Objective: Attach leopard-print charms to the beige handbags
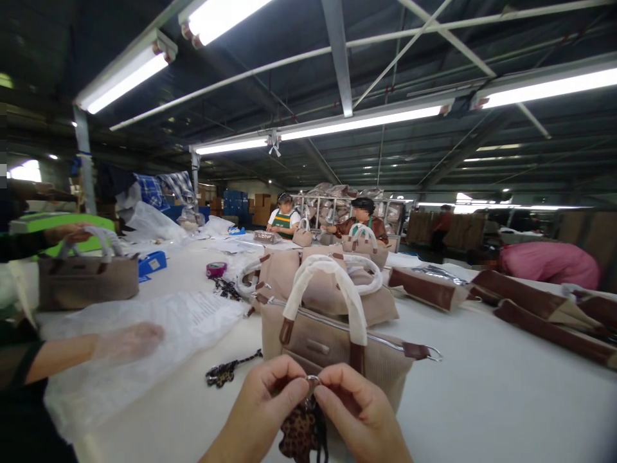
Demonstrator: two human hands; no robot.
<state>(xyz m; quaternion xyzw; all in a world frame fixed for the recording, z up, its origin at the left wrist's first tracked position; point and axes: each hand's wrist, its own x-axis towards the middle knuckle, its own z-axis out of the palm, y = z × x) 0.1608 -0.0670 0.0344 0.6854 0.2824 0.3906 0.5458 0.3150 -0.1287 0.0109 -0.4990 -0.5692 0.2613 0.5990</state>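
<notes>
Both my hands meet in front of a beige handbag (332, 344) whose handles are wrapped in white. Between thumb and forefinger, my left hand (274, 399) pinches one side of a small metal ring (313, 379). My right hand (354, 402) grips the ring's other side the same way. Below the ring hangs a leopard-print bag charm (299, 432) with a black cord. Whether the ring is sprung apart is too small to tell. Left of the bag, a second leopard-print charm (224, 373) lies on the white table (477, 399).
More beige handbags (282, 267) stand behind the near one. At the left, a co-worker's hand (130, 341) is inside a clear plastic bag (193, 321), beside a grey-brown handbag (91, 280). Purple tape (216, 269) lies mid-table; brown-trimmed bags (429, 286) lie at right. Two people sit opposite.
</notes>
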